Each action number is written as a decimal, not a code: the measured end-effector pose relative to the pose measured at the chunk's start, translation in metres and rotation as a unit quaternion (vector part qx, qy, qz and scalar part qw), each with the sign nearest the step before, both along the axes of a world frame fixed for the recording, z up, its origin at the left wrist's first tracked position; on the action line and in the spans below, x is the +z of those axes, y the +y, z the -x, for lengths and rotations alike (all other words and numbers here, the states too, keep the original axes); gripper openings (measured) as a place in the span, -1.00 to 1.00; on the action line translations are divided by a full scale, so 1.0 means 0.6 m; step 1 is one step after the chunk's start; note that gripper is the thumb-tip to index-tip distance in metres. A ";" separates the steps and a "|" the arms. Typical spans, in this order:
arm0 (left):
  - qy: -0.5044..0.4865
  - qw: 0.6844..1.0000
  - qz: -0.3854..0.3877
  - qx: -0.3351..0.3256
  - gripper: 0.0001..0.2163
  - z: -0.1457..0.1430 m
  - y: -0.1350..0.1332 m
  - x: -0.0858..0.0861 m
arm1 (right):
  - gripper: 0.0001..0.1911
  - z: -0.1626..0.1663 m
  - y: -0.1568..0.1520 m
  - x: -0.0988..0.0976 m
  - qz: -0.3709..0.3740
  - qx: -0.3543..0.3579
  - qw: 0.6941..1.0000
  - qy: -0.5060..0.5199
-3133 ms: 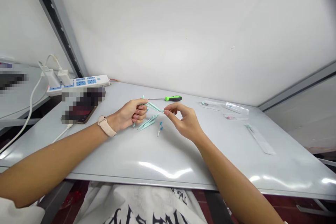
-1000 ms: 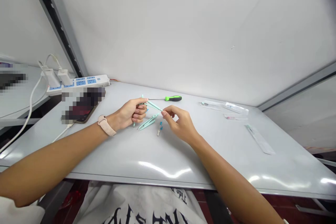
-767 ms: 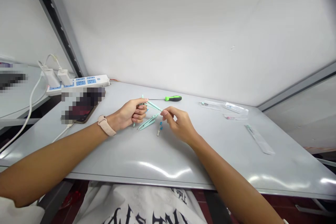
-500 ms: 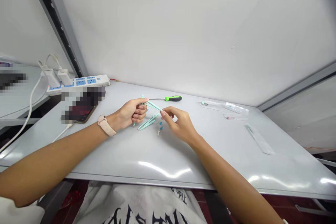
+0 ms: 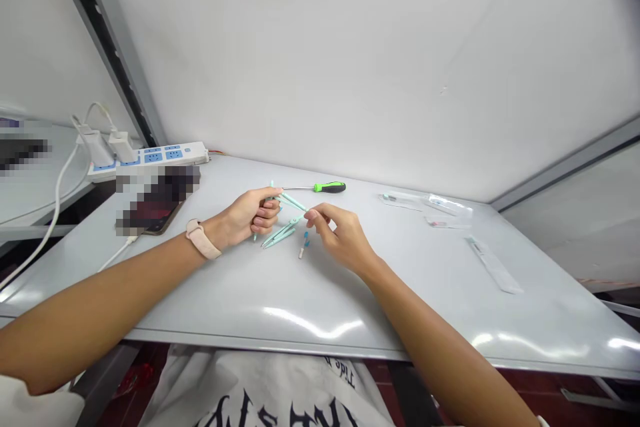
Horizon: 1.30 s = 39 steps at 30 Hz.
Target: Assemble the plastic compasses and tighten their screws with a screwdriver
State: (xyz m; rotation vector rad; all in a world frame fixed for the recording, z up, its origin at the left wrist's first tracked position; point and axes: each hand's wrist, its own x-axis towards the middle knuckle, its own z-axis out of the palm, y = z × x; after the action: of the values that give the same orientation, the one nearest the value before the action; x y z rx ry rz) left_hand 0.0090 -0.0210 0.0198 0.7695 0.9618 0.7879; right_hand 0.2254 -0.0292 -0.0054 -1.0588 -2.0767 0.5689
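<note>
While the left hand point(image 5: 263, 211) grips a mint-green plastic drawing compass point(image 5: 294, 201), the right hand point(image 5: 345, 240) hovers in a narrow pinch beside its tip, holding nothing visible (a second compass point(image 5: 280, 237) lies below on the white surface point(image 5: 225, 300)).

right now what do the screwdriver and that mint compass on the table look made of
The screwdriver has a thin shaft with a metal sheen, likely steel, and a glossy green-and-black handle, probably plastic. The compass looks like smooth moulded plastic, from its even mint colour, though it's small in view.
</note>
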 end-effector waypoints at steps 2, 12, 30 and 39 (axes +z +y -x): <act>-0.001 1.000 -0.002 0.000 -0.54 0.000 0.000 0.000 | -0.65 0.000 0.001 -0.001 0.009 0.002 1.000 -0.004; -0.001 1.000 -0.001 -0.002 -0.55 0.000 0.000 -0.004 | -0.80 -0.001 0.002 -0.004 -0.009 -0.004 1.000 0.020; 0.016 1.000 -0.004 -0.007 -0.52 -0.002 -0.001 -0.001 | -0.73 0.000 0.002 -0.011 -0.040 0.008 0.999 -0.034; 0.017 1.000 -0.016 -0.017 -0.53 0.000 0.001 -0.006 | -0.88 0.000 0.001 -0.010 -0.075 -0.009 0.997 -0.023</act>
State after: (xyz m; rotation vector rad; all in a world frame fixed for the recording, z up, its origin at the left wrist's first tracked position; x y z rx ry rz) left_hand 0.0092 -0.0206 0.0163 0.8272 0.9669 0.7647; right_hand 0.2252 -0.0289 -0.0111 -1.0111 -2.1102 0.3755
